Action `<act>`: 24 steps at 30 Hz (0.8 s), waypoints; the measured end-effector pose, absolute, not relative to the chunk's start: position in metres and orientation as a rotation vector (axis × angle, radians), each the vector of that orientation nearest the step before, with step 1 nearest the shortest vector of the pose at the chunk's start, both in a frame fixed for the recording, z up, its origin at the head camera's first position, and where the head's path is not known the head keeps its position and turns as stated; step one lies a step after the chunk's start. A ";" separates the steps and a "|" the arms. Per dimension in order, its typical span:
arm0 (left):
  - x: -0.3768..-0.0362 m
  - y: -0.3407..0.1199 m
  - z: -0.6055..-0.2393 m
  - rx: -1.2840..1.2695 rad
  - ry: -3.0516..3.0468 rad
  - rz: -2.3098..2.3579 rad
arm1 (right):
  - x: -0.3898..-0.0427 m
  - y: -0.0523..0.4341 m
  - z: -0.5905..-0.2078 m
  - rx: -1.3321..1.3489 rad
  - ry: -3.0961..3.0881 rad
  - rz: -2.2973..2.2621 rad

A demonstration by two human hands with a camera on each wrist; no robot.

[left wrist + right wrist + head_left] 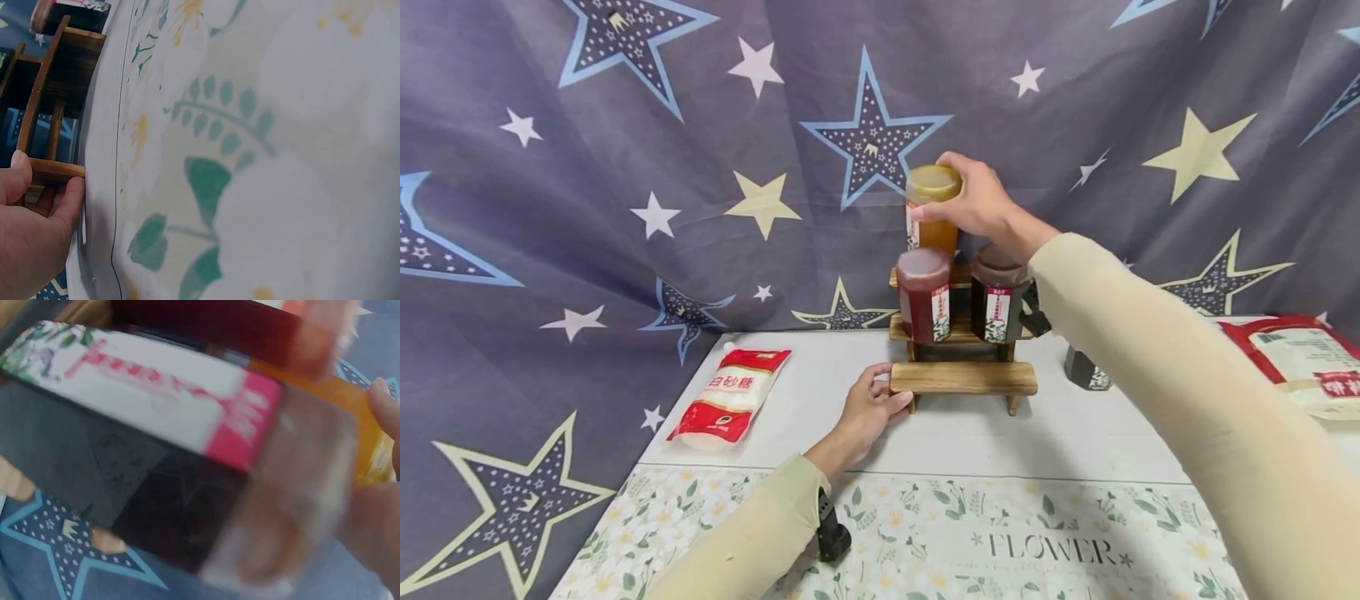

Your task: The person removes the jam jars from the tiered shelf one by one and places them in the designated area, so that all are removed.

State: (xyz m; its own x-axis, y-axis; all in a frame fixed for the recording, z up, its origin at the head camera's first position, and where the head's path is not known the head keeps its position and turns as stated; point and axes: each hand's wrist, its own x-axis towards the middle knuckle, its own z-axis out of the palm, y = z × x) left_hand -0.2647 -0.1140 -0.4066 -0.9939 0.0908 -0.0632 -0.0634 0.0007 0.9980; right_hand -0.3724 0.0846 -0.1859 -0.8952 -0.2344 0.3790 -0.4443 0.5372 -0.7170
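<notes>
A small tiered wooden stand [962, 379] is at the middle of the table. My left hand [861, 412] grips the left end of its lowest step; the left wrist view shows thumb and fingers on either side of the wood [59, 167]. Up at the top tier, my right hand [988, 200] holds an amber jar [938, 237] around its yellow lid. Whether the jar's base touches the tier is hidden. On the middle tier stand a red jar [917, 308] and a dark jar [997, 308], which looms large and blurred in the right wrist view [169, 487].
A red-and-white sugar bag [730, 396] lies on the left. Another dark jar [1086, 371] is partly hidden behind the right sleeve, and a larger red-and-white bag [1300, 358] lies at far right. Behind the table hangs a star-patterned cloth [700, 167].
</notes>
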 end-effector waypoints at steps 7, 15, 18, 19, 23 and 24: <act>-0.266 -0.112 -0.408 0.016 2.147 2.147 | -0.359 0.107 -0.168 0.603 -2.529 1.302; -0.266 -0.112 -0.407 0.020 2.145 2.143 | -0.351 0.128 -0.158 0.597 -2.498 1.282; -0.266 -0.112 -0.406 0.013 2.155 2.135 | -0.349 0.134 -0.155 0.595 -2.486 1.290; -0.266 -0.112 -0.405 0.008 2.157 2.133 | -0.349 0.136 -0.154 0.597 -2.480 1.294; -0.266 -0.111 -0.405 0.002 2.149 2.136 | -0.347 0.143 -0.154 0.590 -2.467 1.303; -0.266 -0.111 -0.405 0.005 2.148 2.135 | -0.347 0.146 -0.153 0.583 -2.463 1.305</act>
State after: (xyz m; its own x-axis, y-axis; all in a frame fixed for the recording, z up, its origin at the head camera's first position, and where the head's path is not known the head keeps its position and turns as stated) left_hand -0.2660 -0.1107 -0.4055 -0.9936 0.0822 -0.0777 -0.0772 0.0094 0.9970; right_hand -0.3470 0.1458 -0.1532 -0.8753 -0.2136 0.4339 -0.4789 0.5071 -0.7166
